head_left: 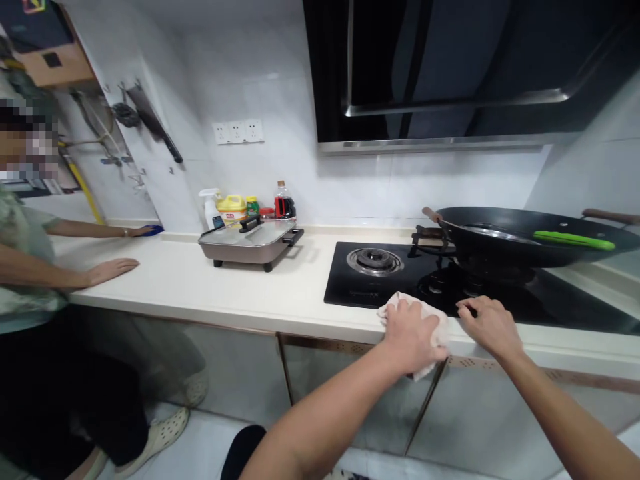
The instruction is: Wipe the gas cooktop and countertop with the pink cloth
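Note:
My left hand (411, 333) is closed on a pale pinkish cloth (434, 321), pressing it over the counter's front edge beside the black glass gas stove (395, 287). Part of the cloth hangs below the edge. My right hand (493, 325) is at the stove's front edge, right of the cloth, with fingers curled toward the thumb and nothing visible in them. On the stove's right burner stands a large black wok (500, 247) with wooden handles. A bright green handle (575, 240) lies across the wok. The left burner (375, 261) is bare.
A lidded electric pan (245, 250) stands on the white counter (280, 297), bottles behind it. At the left, another person has one hand (113, 268) flat on the counter and the other on a blue cloth (153, 231). A range hood (450, 80) overhangs the stove. A cleaver (155, 123) hangs on the wall.

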{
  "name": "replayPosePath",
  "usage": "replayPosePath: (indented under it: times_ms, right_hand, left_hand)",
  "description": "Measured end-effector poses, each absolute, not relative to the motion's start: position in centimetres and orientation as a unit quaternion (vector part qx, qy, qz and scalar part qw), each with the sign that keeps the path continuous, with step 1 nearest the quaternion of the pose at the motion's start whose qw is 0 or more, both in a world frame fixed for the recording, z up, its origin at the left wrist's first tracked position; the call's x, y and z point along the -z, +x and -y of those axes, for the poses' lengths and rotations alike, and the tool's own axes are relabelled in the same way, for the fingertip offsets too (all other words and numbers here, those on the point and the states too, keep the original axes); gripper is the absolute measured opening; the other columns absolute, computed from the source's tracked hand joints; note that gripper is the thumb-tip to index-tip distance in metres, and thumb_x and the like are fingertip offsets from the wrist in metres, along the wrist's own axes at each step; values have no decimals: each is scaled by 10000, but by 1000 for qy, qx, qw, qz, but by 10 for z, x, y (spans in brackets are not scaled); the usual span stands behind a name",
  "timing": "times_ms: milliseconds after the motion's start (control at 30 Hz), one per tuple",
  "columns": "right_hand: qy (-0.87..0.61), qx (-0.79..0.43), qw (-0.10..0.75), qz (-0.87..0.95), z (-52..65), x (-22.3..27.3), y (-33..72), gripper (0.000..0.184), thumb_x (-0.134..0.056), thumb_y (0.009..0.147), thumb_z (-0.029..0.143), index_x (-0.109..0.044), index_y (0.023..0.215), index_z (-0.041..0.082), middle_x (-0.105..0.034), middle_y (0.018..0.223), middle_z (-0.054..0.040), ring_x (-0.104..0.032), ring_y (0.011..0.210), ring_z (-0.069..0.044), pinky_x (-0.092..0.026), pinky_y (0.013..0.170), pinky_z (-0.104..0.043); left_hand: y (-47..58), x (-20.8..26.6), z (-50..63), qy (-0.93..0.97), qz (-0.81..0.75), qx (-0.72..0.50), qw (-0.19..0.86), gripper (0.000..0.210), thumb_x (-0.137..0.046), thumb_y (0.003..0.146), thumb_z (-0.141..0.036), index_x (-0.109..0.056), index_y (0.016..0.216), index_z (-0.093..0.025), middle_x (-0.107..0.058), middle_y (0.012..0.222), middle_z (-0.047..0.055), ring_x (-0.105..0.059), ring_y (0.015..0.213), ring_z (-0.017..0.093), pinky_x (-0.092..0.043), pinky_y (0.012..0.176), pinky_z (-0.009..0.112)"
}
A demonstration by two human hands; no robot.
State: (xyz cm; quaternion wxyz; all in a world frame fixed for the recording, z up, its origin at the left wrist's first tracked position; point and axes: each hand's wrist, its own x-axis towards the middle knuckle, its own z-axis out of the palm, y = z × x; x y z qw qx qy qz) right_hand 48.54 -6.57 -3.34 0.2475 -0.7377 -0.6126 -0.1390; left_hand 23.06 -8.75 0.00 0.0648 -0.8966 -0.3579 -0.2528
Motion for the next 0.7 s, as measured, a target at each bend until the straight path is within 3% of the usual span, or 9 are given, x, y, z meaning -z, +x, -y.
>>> replayPosePath:
  times_ms: [167,467,700]
  right_hand:
    - [-733,128,253,619,63,39,493,470,-389,942,440,-798,1072,247,-717,1225,-102,-605,1065,-318,-484,890,-449]
    - [-729,123,261,621,63,41,492,464,-398,946,435,-804,1079,255,-715,1230,-100,-616,1052,-318,-493,864,-449]
    - [-719,134,268,627,63,41,489,451,-415,930,427,-807,1072,255,-725,1175,-101,-619,1029,-321,-501,865,-468]
  left_hand:
    - [205,3,84,-907,351,224,71,575,-789,777,-622,-693,1243,-300,-559,1387,113,-493,1193,331,-448,942,494]
    - [35,-9,72,-835,501,220,52,553,-839,771,-524,-708,1264,-312,-521,1535,101,-472,1384,348,-403,1104,520]
    - [-67,-31,61,-792,597,123,35,740,-838,758,-524,-598,1424,-309,-457,1621,126,-415,1493,355,-377,1181,517]
